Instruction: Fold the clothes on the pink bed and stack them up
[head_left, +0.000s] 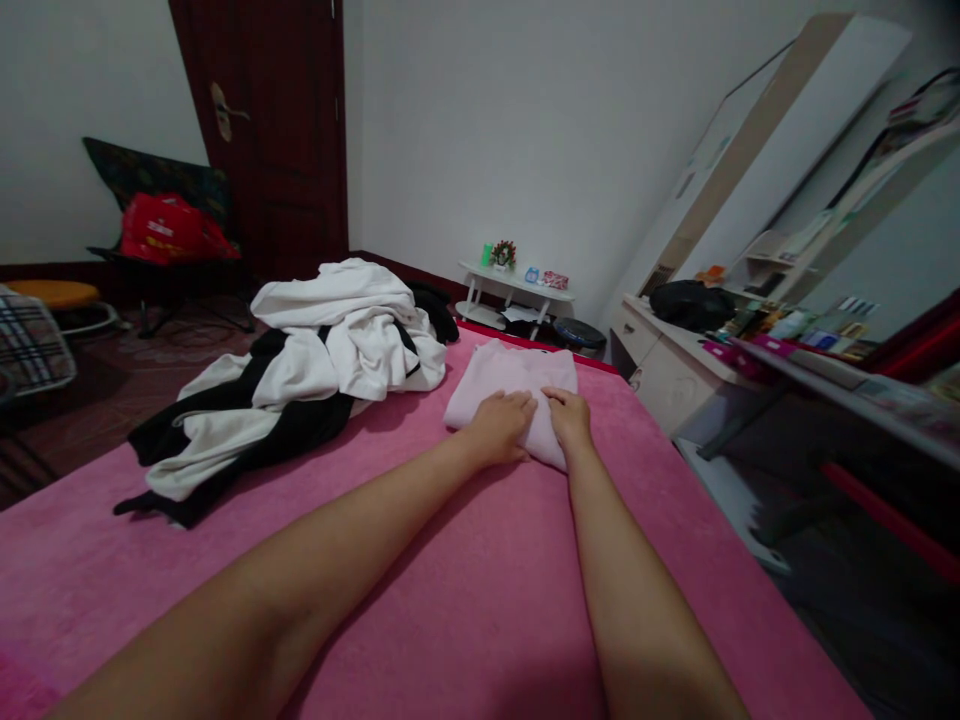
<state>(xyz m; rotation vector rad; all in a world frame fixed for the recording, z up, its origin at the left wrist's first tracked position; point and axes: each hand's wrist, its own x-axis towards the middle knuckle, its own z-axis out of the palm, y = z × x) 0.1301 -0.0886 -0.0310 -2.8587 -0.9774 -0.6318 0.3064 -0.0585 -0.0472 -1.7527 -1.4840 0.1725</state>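
Note:
A pale pink garment (499, 372), folded into a compact, flat bundle, lies toward the far end of the bed. My left hand (501, 428) rests on its near edge, fingers stretched out flat over the cloth and pointing right. On the bundle's right side lies my right hand (568, 412), its fingers extended across the fabric toward the left hand. A narrow strip of cloth shows between the two hands. The right thumb is hard to make out. Left of the bundle is a loose heap of white and black clothes (337, 360), crumpled and spread toward me.
The pink bedspread (450, 580) lies under everything. Beyond the bed stands a small white table (517, 283) with a plant and small items. At right are a white dresser (660, 360) and a black bag (690, 303). A red bag (169, 230) sits on a folding chair at left.

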